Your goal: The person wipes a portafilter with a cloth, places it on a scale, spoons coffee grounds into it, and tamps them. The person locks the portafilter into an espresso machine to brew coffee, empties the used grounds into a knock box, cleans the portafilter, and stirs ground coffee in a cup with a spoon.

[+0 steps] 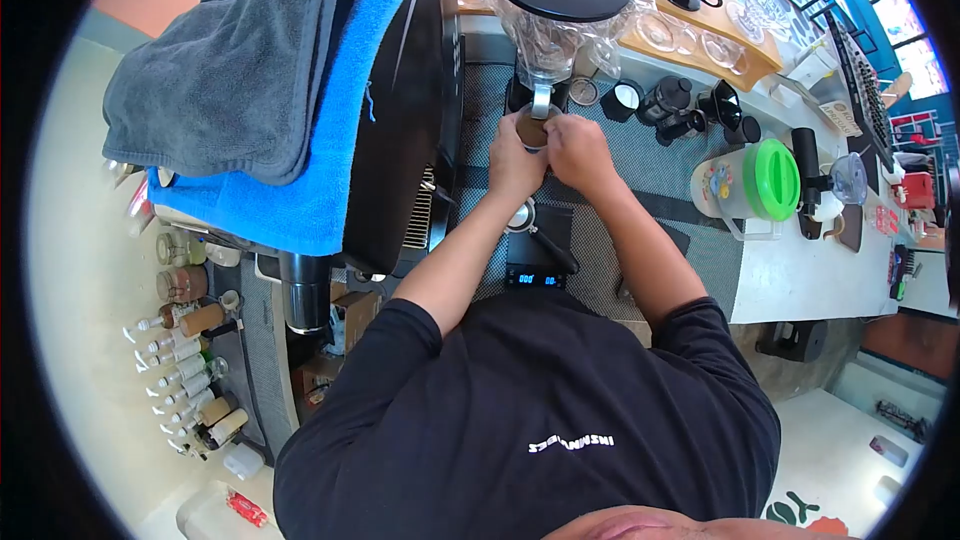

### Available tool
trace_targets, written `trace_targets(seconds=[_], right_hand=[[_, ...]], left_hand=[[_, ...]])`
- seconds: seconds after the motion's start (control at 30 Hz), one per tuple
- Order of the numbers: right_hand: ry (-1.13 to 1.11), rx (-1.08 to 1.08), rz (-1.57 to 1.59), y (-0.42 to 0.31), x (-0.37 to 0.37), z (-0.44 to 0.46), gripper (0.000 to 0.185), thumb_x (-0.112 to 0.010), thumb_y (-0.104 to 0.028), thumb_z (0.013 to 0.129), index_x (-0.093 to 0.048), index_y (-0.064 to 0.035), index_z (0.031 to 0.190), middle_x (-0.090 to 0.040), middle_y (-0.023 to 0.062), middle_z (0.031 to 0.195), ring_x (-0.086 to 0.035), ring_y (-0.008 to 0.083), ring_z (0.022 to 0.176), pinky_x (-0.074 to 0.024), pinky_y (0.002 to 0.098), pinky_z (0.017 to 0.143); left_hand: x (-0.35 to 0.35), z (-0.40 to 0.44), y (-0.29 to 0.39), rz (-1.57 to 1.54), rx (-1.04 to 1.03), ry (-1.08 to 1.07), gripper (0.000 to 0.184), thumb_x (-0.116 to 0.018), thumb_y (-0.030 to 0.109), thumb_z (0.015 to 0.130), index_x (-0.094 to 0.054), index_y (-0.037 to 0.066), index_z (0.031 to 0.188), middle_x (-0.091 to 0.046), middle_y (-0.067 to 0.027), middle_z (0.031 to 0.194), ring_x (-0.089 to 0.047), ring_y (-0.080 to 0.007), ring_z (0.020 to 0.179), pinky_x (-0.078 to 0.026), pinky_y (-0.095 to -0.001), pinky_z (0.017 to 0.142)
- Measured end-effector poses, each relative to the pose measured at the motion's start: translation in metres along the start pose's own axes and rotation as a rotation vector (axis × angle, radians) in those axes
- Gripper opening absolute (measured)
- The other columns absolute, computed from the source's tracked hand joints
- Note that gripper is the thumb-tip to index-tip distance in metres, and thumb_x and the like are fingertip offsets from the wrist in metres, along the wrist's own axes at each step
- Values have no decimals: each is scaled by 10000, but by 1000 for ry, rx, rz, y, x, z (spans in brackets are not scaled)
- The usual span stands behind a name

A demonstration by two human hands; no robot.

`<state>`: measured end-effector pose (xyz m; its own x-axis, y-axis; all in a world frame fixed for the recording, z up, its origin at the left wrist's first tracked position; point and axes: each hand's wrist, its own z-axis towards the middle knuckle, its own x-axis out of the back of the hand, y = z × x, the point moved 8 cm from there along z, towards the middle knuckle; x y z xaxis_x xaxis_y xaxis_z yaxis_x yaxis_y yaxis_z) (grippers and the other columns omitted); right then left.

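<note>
A small round cup point(533, 143) with brown coffee grounds in it is under the metal spout point(541, 100) of a coffee grinder point(547, 55). My left hand point(514, 160) is closed around the cup's left side. On the other side, my right hand point(581, 153) has its fingers curled against the rim; its fingertips are partly hidden. Just below my wrists lies a portafilter point(520, 217), its black handle slanting down to the right. It rests on a black digital scale point(536, 278) with a lit blue display.
To the left stands a black espresso machine point(405, 110) with blue point(330, 180) and grey towels point(215, 70) draped over it. At right are a tub with a green lid point(771, 180), a black tamper-like tool point(806, 180) and several small black cups. A wooden shelf point(640, 45) runs behind.
</note>
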<state>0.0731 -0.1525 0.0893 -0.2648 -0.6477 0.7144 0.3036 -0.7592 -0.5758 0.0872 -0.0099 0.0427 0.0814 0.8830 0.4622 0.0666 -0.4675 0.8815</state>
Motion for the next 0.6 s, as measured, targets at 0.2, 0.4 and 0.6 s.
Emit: trace_targets(seconds=[0.2,0.4,0.6], right_hand=[[69,-472,334,29,11,-12,199,-680,-116,1043,-811,19,1111,-787,202,938,-792,362,896,-609,414,817],[50,-97,245,-18,37,-12,182,-667,-49,1032,-780,20,1156,-744,217,1023,-753,423,942,-610,465,832],[35,-23,223,-22,31,-14,178,-669,-22,1008,-776,18,1145,-728,213,996,-738,429,906,-602,474,805]], left_hand=[[4,-3,2,114,-120,64,1073,-1004,234,790,-398,0,1644,-645,-245,1532,-660,-426,1397,-539,-485,1166],[-3,0,-10,-96,-118,-55,1228,-1011,220,772,-268,4,1726,-605,-255,1575,-618,-427,1451,-522,-479,1201],[-1,5,-4,53,-169,44,903,-995,315,785,-557,-3,1508,-680,-221,1426,-668,-413,1347,-558,-487,1121]])
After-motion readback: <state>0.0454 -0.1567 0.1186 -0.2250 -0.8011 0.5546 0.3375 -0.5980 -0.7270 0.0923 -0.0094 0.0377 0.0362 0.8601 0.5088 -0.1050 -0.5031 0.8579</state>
